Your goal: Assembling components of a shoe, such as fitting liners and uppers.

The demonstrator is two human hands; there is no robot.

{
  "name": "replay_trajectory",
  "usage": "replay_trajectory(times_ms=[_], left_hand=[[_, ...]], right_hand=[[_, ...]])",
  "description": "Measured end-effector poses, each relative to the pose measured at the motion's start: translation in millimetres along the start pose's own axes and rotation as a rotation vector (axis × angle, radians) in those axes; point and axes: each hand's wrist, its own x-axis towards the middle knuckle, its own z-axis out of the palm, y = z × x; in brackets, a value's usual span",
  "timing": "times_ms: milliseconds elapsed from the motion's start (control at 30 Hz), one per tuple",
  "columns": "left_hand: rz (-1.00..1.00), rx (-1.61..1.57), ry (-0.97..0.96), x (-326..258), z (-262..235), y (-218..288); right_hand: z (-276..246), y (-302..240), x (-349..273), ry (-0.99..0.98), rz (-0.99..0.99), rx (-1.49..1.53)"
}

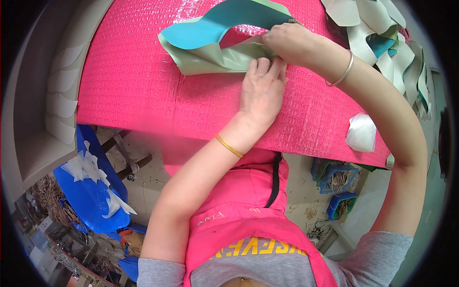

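A curved shoe upper [205,33], teal on one face and pale green on the other, lies bent into a loop on the pink table cover. My right hand [289,43] is closed on its right end, with the fingers bent and mostly hidden. Just below it, my left hand [262,91] has its fingers curled down onto the pale green lower edge. Both hands nearly touch each other there. What lies between the fingertips is too covered to make out.
Stacked pale and teal upper pieces [382,43] sit at the far right. A crumpled white wad [361,133] rests near the table's right edge. At left stands a grey shelf [33,158] with pale pieces. Below are a blue chair [91,191] with white scraps and several small baskets [337,179].
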Motion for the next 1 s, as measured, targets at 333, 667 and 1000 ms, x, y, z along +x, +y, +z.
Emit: replay_trajectory(times_ms=[333, 667, 1000], left_hand=[[0.235, 0.413, 0.055, 14, -3, 1], [0.540, 0.334, -0.038, 26, -15, -12], [0.359, 0.104, -0.034, 1, -27, -24]], right_hand=[[21, 6, -41, 0.409, 0.130, 0.029], [-4, 37, -53, -0.076, -0.118, 0.038], [25, -15, -50, 0.322, 0.326, 0.617]])
